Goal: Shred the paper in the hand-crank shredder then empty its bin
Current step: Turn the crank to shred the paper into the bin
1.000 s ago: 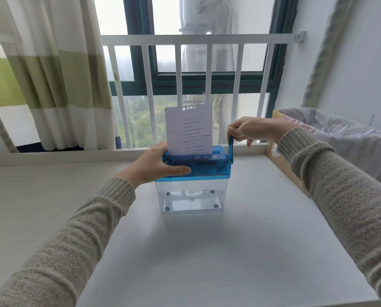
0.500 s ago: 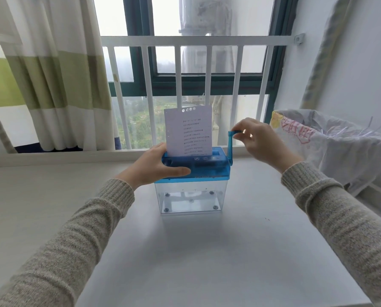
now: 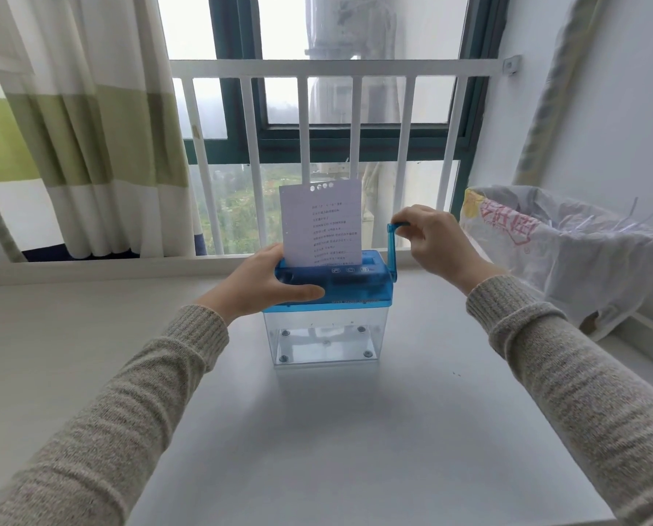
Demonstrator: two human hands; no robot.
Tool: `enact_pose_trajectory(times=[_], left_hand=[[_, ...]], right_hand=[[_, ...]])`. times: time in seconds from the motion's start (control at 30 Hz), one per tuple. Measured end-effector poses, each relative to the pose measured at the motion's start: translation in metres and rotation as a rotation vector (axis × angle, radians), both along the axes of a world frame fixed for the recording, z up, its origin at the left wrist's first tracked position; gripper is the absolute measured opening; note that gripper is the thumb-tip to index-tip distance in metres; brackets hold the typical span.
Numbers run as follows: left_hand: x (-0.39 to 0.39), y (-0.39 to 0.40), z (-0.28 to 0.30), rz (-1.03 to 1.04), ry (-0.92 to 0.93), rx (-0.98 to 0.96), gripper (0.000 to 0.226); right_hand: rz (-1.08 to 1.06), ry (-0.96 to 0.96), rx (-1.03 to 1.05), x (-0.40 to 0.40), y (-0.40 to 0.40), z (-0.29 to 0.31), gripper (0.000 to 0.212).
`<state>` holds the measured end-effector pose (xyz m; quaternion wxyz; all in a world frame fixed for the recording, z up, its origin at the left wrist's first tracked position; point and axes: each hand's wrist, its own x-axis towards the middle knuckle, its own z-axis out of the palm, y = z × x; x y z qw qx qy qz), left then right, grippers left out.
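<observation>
A small hand-crank shredder stands mid-table, with a blue top (image 3: 355,286) over a clear plastic bin (image 3: 323,341) that looks empty. A white printed sheet of paper (image 3: 322,225) stands upright in its slot. My left hand (image 3: 268,284) grips the left end of the blue top, thumb across the front. My right hand (image 3: 433,239) pinches the knob of the blue crank handle (image 3: 393,244), which points up on the shredder's right side.
A waste basket lined with a white plastic bag (image 3: 568,256) holding paper strips sits at the right by the wall. White window bars (image 3: 332,66) and a sill run behind the shredder; a striped curtain (image 3: 89,138) hangs at the left. The white table (image 3: 336,430) stretches toward me.
My right hand shifted from gripping the crank from behind to pinching its knob from the right. The view rose slightly. The paper's height looks about the same.
</observation>
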<state>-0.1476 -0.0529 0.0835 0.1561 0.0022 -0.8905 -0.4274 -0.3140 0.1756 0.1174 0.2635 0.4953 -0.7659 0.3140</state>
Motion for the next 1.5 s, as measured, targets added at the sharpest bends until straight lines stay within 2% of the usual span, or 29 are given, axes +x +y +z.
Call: enact_pose_trajectory(times=[0.23, 0.67, 1.07, 1.3, 1.5], left_hand=[[-0.001, -0.003, -0.002, 0.004, -0.011, -0.002, 0.046], [-0.003, -0.004, -0.004, 0.02, 0.008, -0.009, 0.044], [-0.001, -0.001, -0.002, 0.015, 0.0, -0.004, 0.055], [-0.001, 0.0, -0.001, 0.019, -0.003, -0.018, 0.059], [-0.002, 0.001, -0.001, 0.017, 0.002, -0.018, 0.057]], right_hand=[[-0.035, -0.047, 0.04, -0.005, -0.004, 0.002, 0.017], [-0.087, -0.25, 0.092, -0.022, -0.016, -0.013, 0.02], [-0.06, -0.341, 0.086, -0.025, -0.016, -0.015, 0.021], [-0.076, -0.454, 0.136, -0.028, -0.02, -0.041, 0.02], [-0.064, -0.45, 0.115, -0.028, -0.019, -0.043, 0.019]])
